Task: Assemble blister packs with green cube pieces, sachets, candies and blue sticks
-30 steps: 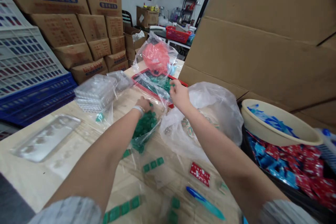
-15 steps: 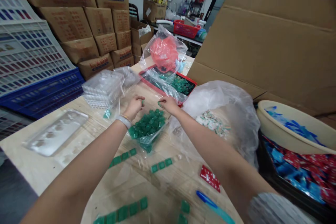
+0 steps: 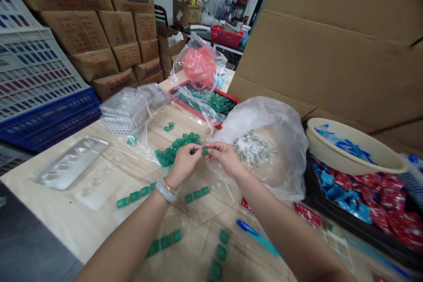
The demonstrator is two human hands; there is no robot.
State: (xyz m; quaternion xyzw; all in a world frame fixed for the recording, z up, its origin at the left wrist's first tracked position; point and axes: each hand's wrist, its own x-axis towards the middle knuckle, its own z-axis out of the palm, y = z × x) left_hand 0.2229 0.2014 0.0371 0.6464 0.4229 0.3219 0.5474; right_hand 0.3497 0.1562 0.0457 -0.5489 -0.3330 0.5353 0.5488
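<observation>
My left hand [image 3: 183,163] and my right hand [image 3: 224,157] meet over the middle of the wooden table [image 3: 49,211], fingertips pinched together on small green packets [image 3: 201,150]. Just beyond them a pile of the same green packets [image 3: 175,147] lies on clear plastic. Short strips of green packets [image 3: 135,195] lie on the table near my left wrist, which wears a pale bangle. More strips [image 3: 163,242] lie closer to me.
A red tray [image 3: 231,97] of green packets and a bag of red stuff [image 3: 198,64] sit behind. A clear bag [image 3: 264,141] of pale packets lies right. Cream bowl [image 3: 350,158], bin of red and blue packets [image 3: 373,198], blister trays [image 3: 124,112], blue pen [image 3: 257,235], stacked cartons [image 3: 82,31].
Both hands drew back from the far pile toward me and came together, pinching green packets. The green pile now lies spread out beyond them.
</observation>
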